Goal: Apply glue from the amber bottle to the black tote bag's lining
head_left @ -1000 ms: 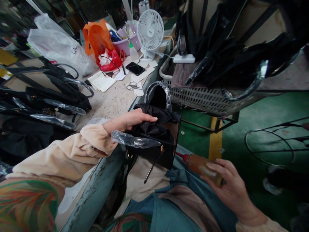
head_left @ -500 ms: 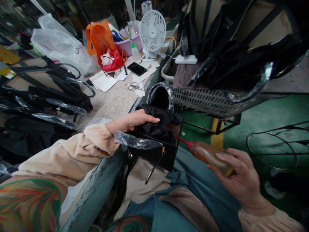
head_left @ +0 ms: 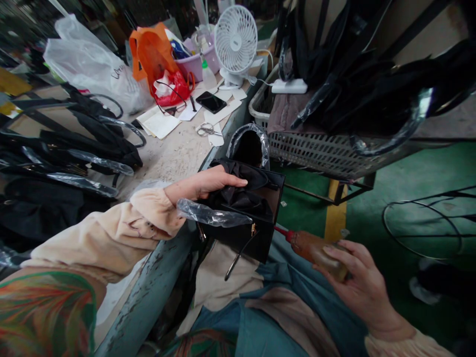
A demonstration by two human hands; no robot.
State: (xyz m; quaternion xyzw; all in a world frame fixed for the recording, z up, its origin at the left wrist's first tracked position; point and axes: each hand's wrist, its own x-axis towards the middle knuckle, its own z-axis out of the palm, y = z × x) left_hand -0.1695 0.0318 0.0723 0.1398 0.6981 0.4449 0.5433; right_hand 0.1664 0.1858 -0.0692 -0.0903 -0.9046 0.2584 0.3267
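A small black handbag with plastic-wrapped handles rests on my lap at the workbench's edge. My left hand reaches into its open top, fingers closed on the bunched black lining. My right hand grips a brownish squeeze bottle with a red nozzle. The nozzle tip sits at the bag's lower right side.
The workbench carries black bags at left, scissors, a phone, papers, an orange bag and a white fan. A grey basket heaped with black bags stands to the right over a green floor.
My right hand lifted the bottle up toward the bag, then dropped a little, bringing the nozzle to the bag's lower right side. My left hand stayed in the bag.
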